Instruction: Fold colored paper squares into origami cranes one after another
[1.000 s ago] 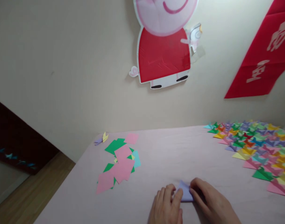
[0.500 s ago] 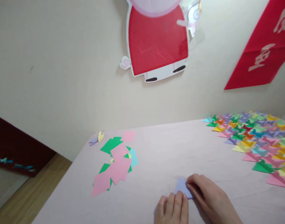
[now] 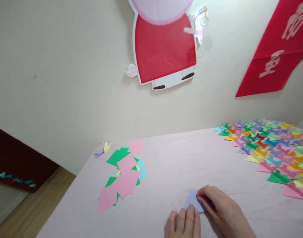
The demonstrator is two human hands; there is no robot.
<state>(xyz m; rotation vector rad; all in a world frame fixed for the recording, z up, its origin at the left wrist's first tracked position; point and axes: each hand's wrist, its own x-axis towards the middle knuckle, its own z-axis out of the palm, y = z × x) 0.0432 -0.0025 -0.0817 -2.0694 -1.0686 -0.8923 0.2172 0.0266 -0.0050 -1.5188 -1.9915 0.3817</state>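
Close together, the left hand's (image 3: 185,222) fingers press down over the near edge of a pale purple paper (image 3: 192,199); its thumb is out of sight, so I cannot tell whether it grips from beneath. The right hand (image 3: 223,210) comes in from the other side, fingers curled, thumb and forefinger appearing to pinch the paper's right edge. Neither hand is clearly nearer, since both touch it: the paper lies just beyond the left fingertips and to the left of the right ones, flat or nearly so on the tabletop (image 3: 171,162). What shows is small, plain and roughly triangular, its narrow end pointing away from the person toward the wall; fingers cover the rest, so its full outline and long axis are uncertain. The near edge looks darker and thicker, probably a fold. Farther out to the left, pink sheets (image 3: 128,181) overlap green sheets (image 3: 118,157), with a light blue sheet (image 3: 142,170) beside them. Near the far left corner sit a yellow folded piece (image 3: 107,147) and a purple folded piece (image 3: 99,152). Well to the right, many-coloured folded papers (image 3: 279,177) stand in dense rows. Behind, a cartoon cut-out (image 3: 166,48) and a red banner (image 3: 268,54) hang on the wall (image 3: 74,82).
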